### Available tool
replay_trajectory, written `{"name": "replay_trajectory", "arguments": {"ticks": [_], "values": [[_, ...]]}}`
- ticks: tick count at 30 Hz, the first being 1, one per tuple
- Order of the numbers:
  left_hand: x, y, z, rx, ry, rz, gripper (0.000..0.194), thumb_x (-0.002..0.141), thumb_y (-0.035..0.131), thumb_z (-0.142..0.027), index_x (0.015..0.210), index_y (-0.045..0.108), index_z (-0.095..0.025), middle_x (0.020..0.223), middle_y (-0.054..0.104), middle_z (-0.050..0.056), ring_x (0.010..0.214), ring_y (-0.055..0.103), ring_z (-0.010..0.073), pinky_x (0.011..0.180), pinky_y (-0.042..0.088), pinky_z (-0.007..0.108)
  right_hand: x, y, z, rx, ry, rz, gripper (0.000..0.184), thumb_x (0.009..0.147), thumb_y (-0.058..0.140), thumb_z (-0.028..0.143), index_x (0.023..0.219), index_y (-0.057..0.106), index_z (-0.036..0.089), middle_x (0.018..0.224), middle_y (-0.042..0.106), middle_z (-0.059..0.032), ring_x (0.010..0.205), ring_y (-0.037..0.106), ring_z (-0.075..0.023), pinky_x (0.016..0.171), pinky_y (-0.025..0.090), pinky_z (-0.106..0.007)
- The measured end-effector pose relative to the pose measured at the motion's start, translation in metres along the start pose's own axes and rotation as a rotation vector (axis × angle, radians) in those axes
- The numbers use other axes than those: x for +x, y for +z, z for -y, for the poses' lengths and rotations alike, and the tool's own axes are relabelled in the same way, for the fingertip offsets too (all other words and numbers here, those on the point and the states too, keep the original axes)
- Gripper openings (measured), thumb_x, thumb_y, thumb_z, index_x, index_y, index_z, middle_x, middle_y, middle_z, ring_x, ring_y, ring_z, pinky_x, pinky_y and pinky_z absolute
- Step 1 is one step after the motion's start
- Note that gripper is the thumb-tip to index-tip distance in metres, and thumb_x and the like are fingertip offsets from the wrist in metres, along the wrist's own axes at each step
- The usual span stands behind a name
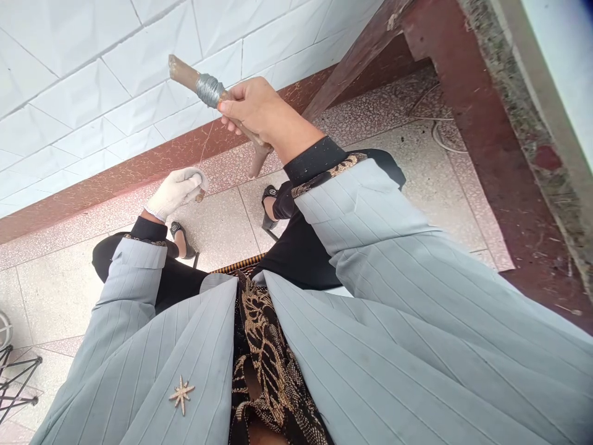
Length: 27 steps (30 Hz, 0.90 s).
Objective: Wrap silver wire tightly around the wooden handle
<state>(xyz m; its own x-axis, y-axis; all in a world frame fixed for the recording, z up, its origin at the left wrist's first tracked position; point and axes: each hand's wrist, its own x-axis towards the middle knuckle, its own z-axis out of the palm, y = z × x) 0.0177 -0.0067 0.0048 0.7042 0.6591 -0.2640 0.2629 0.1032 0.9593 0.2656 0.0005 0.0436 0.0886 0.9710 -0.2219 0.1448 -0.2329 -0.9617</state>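
Note:
My right hand is raised in front of the white tiled wall and closed around a wooden stick wound with grey thread. The stick slants from upper left to lower right, and its lower end shows below my fingers. A thin thread runs down from the winding to my left hand. That hand wears a white glove and is closed in a loose fist, pinching the thread together with a small brown piece I cannot name. Both arms wear grey pinstriped sleeves.
A white tiled wall with a reddish-brown skirting stands ahead. The floor is speckled terrazzo. My feet in black sandals rest on it. A dark red ledge runs along the right. Black metal legs show at the bottom left.

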Motion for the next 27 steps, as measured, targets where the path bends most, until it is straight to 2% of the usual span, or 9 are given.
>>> {"name": "replay_trajectory", "arguments": {"ticks": [4,7,11,14,17,19,22,25,27], "values": [[0.000,0.001,-0.003,0.004,-0.012,0.041,0.029,0.093,0.074,-0.041,0.082,0.069,-0.014,0.057,0.043,-0.005,0.047,0.033,0.0060,0.046,0.027,0.021,-0.002,-0.006,0.000,-0.383,-0.041,0.016,0.010,0.103,0.065,0.020,0.097,0.069,0.014,0.080,0.068,-0.0037,0.070,0.057,-0.0107,0.064,0.040,-0.023],[-0.001,0.002,-0.007,0.001,-0.019,0.067,0.028,0.089,0.074,-0.040,0.080,0.069,-0.014,0.060,0.048,-0.003,0.047,0.034,0.0056,0.045,0.026,0.022,-0.004,-0.007,0.004,-0.737,-0.078,0.046,0.025,0.106,0.060,0.027,0.118,0.074,0.011,0.108,0.077,-0.0124,0.091,0.066,-0.0162,0.077,0.045,-0.026],[-0.002,0.003,-0.011,0.006,-0.028,0.133,0.025,0.086,0.074,-0.038,0.080,0.070,-0.013,0.060,0.050,-0.003,0.049,0.038,0.0063,0.046,0.027,0.022,-0.002,-0.003,0.003,-0.887,-0.076,0.086,0.035,0.103,0.066,0.028,0.125,0.074,0.003,0.131,0.072,-0.0240,0.114,0.067,-0.0277,0.092,0.047,-0.034],[-0.002,0.004,-0.010,0.001,-0.002,0.142,0.023,0.085,0.074,-0.036,0.080,0.071,-0.013,0.061,0.051,-0.002,0.049,0.038,0.0061,0.047,0.026,0.022,0.000,0.001,-0.003,-1.037,-0.047,0.204,0.033,0.100,0.071,0.023,0.123,0.075,-0.001,0.130,0.071,-0.0284,0.116,0.068,-0.0322,0.096,0.048,-0.038],[-0.002,0.002,-0.007,-0.002,0.022,0.123,0.023,0.085,0.075,-0.036,0.080,0.071,-0.014,0.063,0.054,-0.001,0.049,0.038,0.0057,0.047,0.028,0.022,-0.001,0.004,-0.009,-1.199,0.047,0.444,0.021,0.098,0.074,0.017,0.108,0.078,-0.001,0.109,0.076,-0.0228,0.107,0.070,-0.0300,0.096,0.049,-0.039],[-0.003,0.000,-0.004,0.011,0.027,0.102,0.024,0.086,0.076,-0.036,0.080,0.071,-0.014,0.065,0.055,0.000,0.050,0.039,0.0056,0.047,0.030,0.022,-0.004,0.005,-0.010,-1.194,0.146,0.699,0.016,0.098,0.074,0.014,0.100,0.078,-0.001,0.088,0.074,-0.0128,0.098,0.070,-0.0245,0.096,0.048,-0.038],[-0.003,-0.004,-0.001,0.011,0.035,0.001,0.026,0.091,0.074,-0.038,0.080,0.069,-0.015,0.065,0.054,-0.001,0.048,0.035,0.0050,0.047,0.031,0.022,-0.009,0.003,-0.007,-1.038,0.230,1.038,0.014,0.102,0.067,0.008,0.105,0.077,-0.001,0.071,0.064,-0.0002,0.086,0.066,-0.0142,0.092,0.047,-0.031],[0.000,-0.009,0.001,-0.004,0.050,-0.119,0.025,0.096,0.070,-0.036,0.080,0.066,-0.017,0.061,0.049,-0.003,0.046,0.033,0.0055,0.047,0.032,0.022,-0.013,-0.006,0.002,-0.773,0.120,1.182,0.010,0.103,0.068,0.011,0.104,0.075,0.003,0.071,0.060,0.0048,0.077,0.061,-0.0079,0.086,0.045,-0.023],[0.002,-0.011,0.002,0.018,0.027,-0.146,0.023,0.097,0.069,-0.034,0.082,0.065,-0.018,0.062,0.048,-0.004,0.049,0.038,0.0066,0.049,0.035,0.021,-0.015,-0.013,0.008,-0.526,-0.036,1.143,0.009,0.103,0.069,0.013,0.097,0.073,0.006,0.073,0.059,0.0046,0.072,0.057,-0.0063,0.080,0.045,-0.019]]}}
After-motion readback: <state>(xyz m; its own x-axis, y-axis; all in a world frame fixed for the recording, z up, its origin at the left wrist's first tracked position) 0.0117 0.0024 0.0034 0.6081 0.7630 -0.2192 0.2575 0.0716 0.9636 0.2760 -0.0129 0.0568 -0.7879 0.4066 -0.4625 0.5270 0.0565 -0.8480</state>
